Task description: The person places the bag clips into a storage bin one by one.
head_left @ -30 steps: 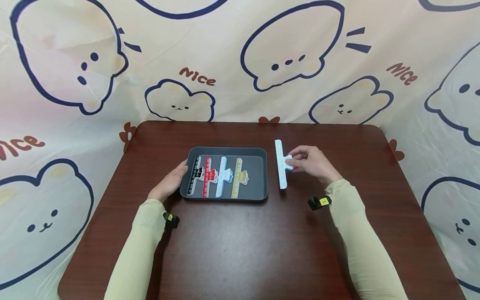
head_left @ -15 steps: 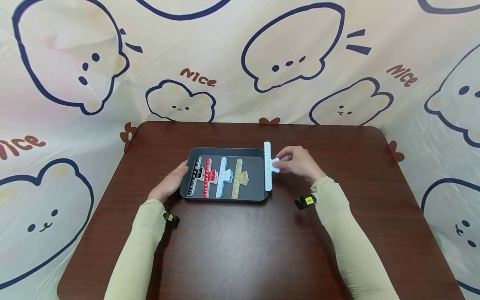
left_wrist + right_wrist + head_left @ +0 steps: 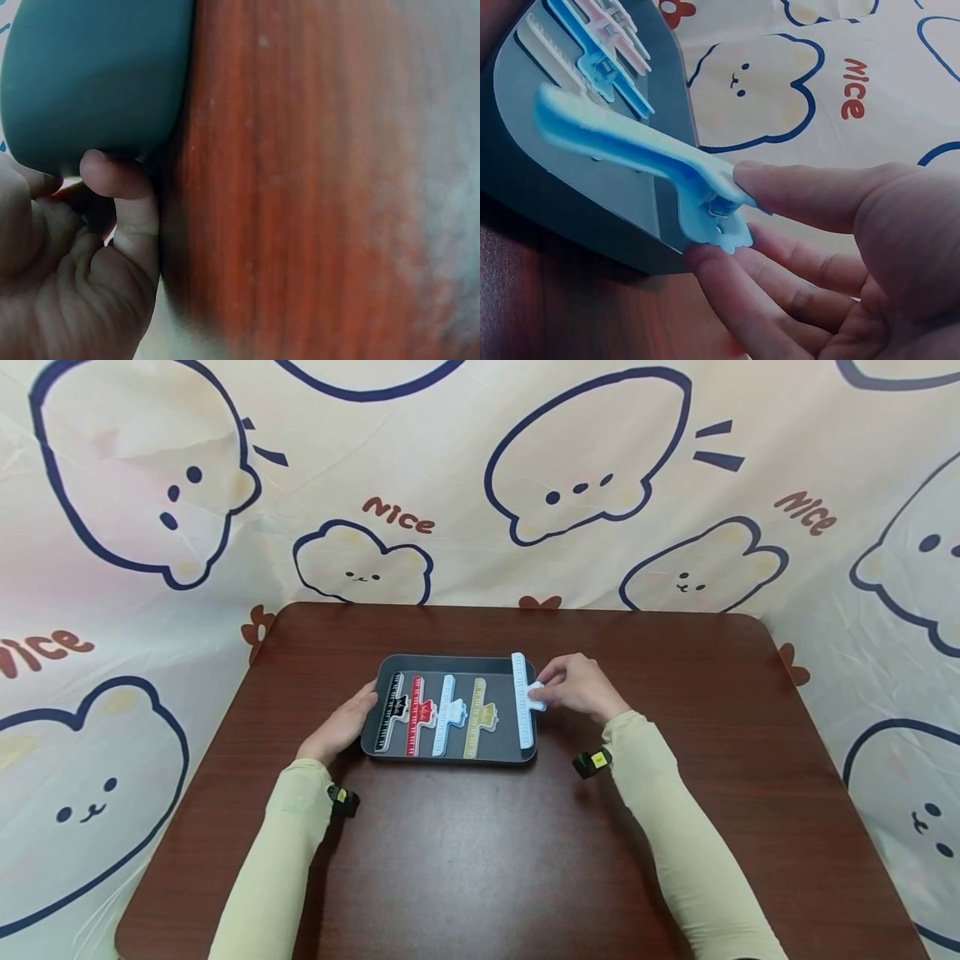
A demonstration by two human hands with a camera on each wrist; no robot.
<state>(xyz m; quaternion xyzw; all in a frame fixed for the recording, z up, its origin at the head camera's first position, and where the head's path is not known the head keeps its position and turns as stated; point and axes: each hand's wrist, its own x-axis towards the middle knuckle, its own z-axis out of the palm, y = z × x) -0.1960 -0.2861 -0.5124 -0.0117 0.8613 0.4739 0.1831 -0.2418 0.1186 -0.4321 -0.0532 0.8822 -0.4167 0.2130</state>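
My right hand (image 3: 581, 685) pinches a pale blue ruler-shaped bag clip (image 3: 522, 714) by its scalloped handle, thumb on one side and fingers on the other. That clip hangs over the right end of the dark grey tray (image 3: 500, 689), as the right wrist view also shows. Inside the tray a black bag clip (image 3: 390, 714), a red bag clip (image 3: 414, 717), a light blue bag clip (image 3: 444, 717) and a yellow bag clip (image 3: 474, 718) lie side by side. At the tray's left end, my left hand (image 3: 339, 722) holds its edge, fingers bent against the outer wall (image 3: 105, 97).
The tray stands on a dark brown wooden table (image 3: 450, 860) with rounded corners. A cream cloth (image 3: 457, 468) printed with blue-outlined animals hangs behind and beside the table. Each wrist wears a small black camera, such as the right-wrist camera (image 3: 591, 763).
My right hand has carried the pale blue bag clip leftward, from beside the tray to above its right end. The left hand and the other clips have stayed in place.
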